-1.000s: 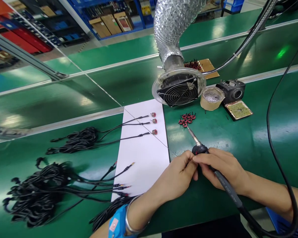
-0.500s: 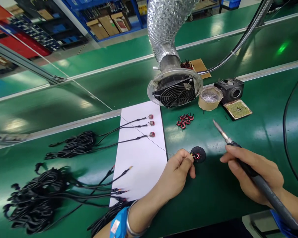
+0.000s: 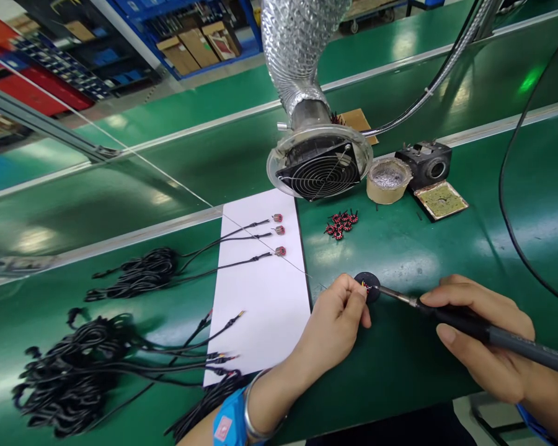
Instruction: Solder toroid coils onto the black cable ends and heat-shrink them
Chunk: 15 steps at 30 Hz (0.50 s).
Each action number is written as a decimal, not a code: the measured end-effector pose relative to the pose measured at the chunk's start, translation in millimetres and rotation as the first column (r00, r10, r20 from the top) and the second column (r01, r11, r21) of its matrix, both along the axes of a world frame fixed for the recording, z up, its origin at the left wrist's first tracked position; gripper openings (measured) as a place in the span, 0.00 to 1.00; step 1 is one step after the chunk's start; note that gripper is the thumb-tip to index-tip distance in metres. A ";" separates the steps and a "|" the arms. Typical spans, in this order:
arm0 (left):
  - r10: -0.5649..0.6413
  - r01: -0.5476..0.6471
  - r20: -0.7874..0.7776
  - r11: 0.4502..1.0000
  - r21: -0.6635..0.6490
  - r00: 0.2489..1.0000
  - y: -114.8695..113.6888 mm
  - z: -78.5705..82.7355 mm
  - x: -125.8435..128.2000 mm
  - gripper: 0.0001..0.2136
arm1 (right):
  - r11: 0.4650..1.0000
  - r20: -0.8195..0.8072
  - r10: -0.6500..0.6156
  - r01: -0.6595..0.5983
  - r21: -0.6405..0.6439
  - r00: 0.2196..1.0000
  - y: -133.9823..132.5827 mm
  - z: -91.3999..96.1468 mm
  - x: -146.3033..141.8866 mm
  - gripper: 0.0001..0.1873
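My right hand (image 3: 488,334) is wrapped round a soldering iron (image 3: 465,319), its metal tip reaching left to a round black disc (image 3: 374,293). On the disc sits a small red-and-black ring part, mostly hidden behind fingers and tip, with a bit of yellow wire showing. My left hand (image 3: 337,316) pinches at the disc's left edge; a thin solder wire (image 3: 291,265) runs down into it from the upper left. Its fingertips hide exactly what else they grip. A small pile of similar red-and-black ring parts (image 3: 341,224) lies beyond the disc.
Above the bench hangs a fume extractor fan (image 3: 324,173) on a silver duct. A tape-roll cup (image 3: 389,179), a black iron stand (image 3: 423,164) and a yellowish sponge tray (image 3: 441,200) stand behind. Left are a white sheet (image 3: 255,303) and coiled black cables (image 3: 79,371).
The soldering iron's tip has swung down and left from above the bench onto the disc. My left hand stays nearly in place; the whole view has shifted slightly.
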<state>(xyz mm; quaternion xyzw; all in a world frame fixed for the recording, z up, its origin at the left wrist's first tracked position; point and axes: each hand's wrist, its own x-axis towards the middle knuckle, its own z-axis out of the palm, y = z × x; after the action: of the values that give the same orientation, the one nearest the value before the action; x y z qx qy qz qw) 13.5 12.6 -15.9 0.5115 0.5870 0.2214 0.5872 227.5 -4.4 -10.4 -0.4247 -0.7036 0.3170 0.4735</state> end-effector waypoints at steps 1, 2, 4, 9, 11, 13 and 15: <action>-0.002 0.002 0.000 1.000 0.000 1.000 -0.1 0.2 -0.1 0.15 | 1.000 -0.002 0.007 -0.007 -0.001 1.000 -0.1 -0.6 0.2 0.12; -0.003 0.003 0.000 1.000 -0.001 1.000 -0.3 0.4 -0.2 0.15 | 1.000 -0.002 0.016 -0.016 0.002 1.000 -0.1 -1.1 0.4 0.12; -0.003 0.003 0.000 1.000 -0.003 1.000 -0.6 1.1 -0.2 0.15 | 0.999 0.002 0.036 -0.036 0.005 0.999 0.3 -1.4 0.4 0.12; -0.008 0.008 0.008 1.000 -0.008 1.000 -0.2 2.1 0.1 0.15 | 0.999 -0.012 0.050 -0.050 0.005 0.999 1.0 -0.9 -1.4 0.14; -0.013 0.013 0.006 1.000 -0.008 1.000 0.1 2.4 0.2 0.15 | 0.999 -0.017 0.049 -0.048 0.007 0.999 0.9 -0.8 -1.9 0.14; -0.018 0.018 0.000 1.000 -0.004 1.000 0.2 2.7 0.0 0.15 | 0.998 -0.017 0.055 -0.055 0.011 0.998 0.5 -1.3 -1.9 0.15; -0.020 0.020 -0.006 1.000 -0.001 1.000 0.1 2.6 -0.3 0.15 | 0.998 -0.015 0.065 -0.065 0.016 0.998 0.2 -2.3 -2.0 0.16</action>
<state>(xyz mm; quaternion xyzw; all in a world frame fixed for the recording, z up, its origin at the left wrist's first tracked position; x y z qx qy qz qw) 13.1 12.7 -13.2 0.5179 0.5836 0.2137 0.5878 225.5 -4.2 -12.7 -0.3956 -0.7156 0.3301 0.4717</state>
